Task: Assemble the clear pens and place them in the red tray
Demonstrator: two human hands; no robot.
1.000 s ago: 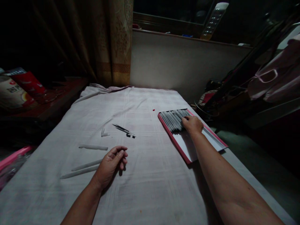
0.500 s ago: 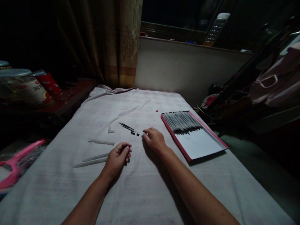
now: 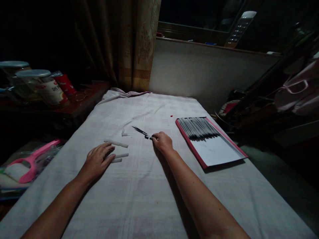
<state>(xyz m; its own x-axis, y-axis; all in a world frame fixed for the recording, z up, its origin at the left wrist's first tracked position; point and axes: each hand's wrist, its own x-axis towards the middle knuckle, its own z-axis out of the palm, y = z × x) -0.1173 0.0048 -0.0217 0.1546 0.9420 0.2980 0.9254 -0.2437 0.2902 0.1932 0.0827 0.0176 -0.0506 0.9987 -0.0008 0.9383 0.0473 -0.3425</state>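
My left hand [image 3: 98, 161] lies over the pale translucent pen barrels, fingers spread and touching them; it covers part of them. One barrel [image 3: 119, 144] shows beyond its fingers, and another barrel [image 3: 122, 155] sticks out past the thumb. My right hand [image 3: 163, 142] is closed in a pinch on the cloth beside small black pieces [image 3: 147, 136]; what lies between its fingertips is hidden. Thin dark pen refills [image 3: 139, 129] point away to the left of those fingertips. Two small clear caps [image 3: 125, 134] rest farther left.
A shallow pink-edged box [image 3: 191, 146] on the right holds a row of pens [image 3: 198, 128]. A tiny red piece [image 3: 171, 116] lies on the pale bedcloth [image 3: 134, 199]. Jars [image 3: 48, 89] stand on a dark red table at left, above a pink-handled item [image 3: 31, 162].
My left hand has moved left and opened over the barrels. My right hand has closed in near the black pieces. The view has shifted a little to the left.
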